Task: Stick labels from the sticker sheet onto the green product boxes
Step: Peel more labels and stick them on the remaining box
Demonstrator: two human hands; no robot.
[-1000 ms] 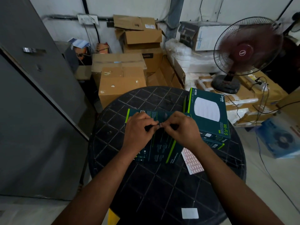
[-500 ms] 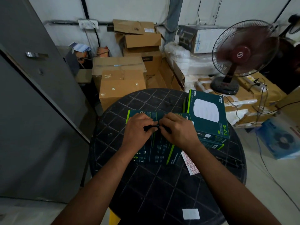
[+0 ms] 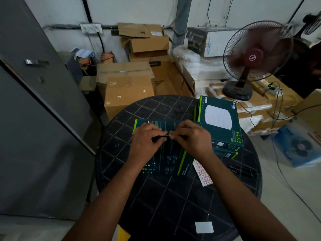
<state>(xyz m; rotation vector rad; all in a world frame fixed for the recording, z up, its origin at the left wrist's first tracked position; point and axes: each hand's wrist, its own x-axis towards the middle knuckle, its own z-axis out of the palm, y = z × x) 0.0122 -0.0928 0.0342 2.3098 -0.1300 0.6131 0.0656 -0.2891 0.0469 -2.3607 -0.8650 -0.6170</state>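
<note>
Since a second ago little has shifted: both hands stay together over the same green box, only drawn a touch closer, and the boxes and sheet lie where they lay.

The left hand (image 3: 147,141) and the right hand (image 3: 189,140) meet fingertip to fingertip above the flat green box (image 3: 166,157), which lies in the middle of the round black surface (image 3: 173,197). The fingers of both hands are curled and pinched on a small label (image 3: 168,135) held between them, just over the box's upper face; whether the label already touches the box cannot be told. A dark slim thing shows under the fingers on each side, too blurred to name.

At the far right edge of the surface stands a stack of green boxes (image 3: 219,122), the top one closed, printed with a white round device and "Wi-Fi 5". What is inside any of the green boxes cannot be seen.

The sticker sheet (image 3: 203,173) lies just beside the flat box, towards the right edge, partly tucked beneath the right forearm, its rows of small pinkish labels showing. A separate white patch (image 3: 204,227) lies at the near edge.

Beyond the surface, brown cardboard cartons (image 3: 128,91) are piled against the wall; the top ones have loose flaps, contents hidden. A red pedestal fan (image 3: 255,56) stands on more cartons at the right.
</note>
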